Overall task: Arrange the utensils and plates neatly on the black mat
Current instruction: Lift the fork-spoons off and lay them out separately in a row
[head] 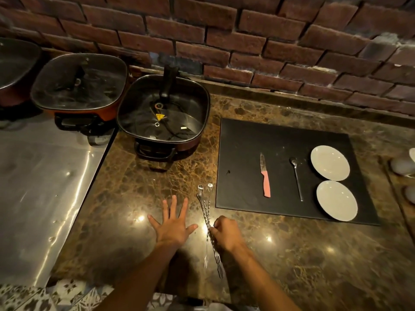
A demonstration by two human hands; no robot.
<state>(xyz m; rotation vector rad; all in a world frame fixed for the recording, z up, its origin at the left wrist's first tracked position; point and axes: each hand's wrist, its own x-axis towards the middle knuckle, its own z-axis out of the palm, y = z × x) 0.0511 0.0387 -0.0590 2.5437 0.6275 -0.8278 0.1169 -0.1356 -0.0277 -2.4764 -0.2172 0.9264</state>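
While the black mat (244, 140) lies flat on the brown marble counter (157, 187), most of the task's pieces already rest on it: a pink-handled knife (265, 176) near the mat's middle with its blade pointing toward the brick wall (224, 30), a long spoon (296, 178) just beside it toward the mat's far side from the hands, and two white plates, the farther plate (330, 162) and the nearer plate (336, 200), close together along that same edge of the mat, near each other though I cannot tell if their rims touch. Off the mat, just beside its near-left corner, a bundle of long twisted-handle utensils (205, 212) lies on the counter, small spoon bowls toward the wall and fork tines toward the person. The right hand (225, 234) is curled closed around the middle of this bundle, pinching the stems. The left hand (173, 223) is spread wide, fingers apart, palm down flat on the counter, holding nothing, farther from the mat than the bundle. Beyond the mat's left edge sits a lidded electric pan (164, 113), with another lidded pan (78, 84) past it.
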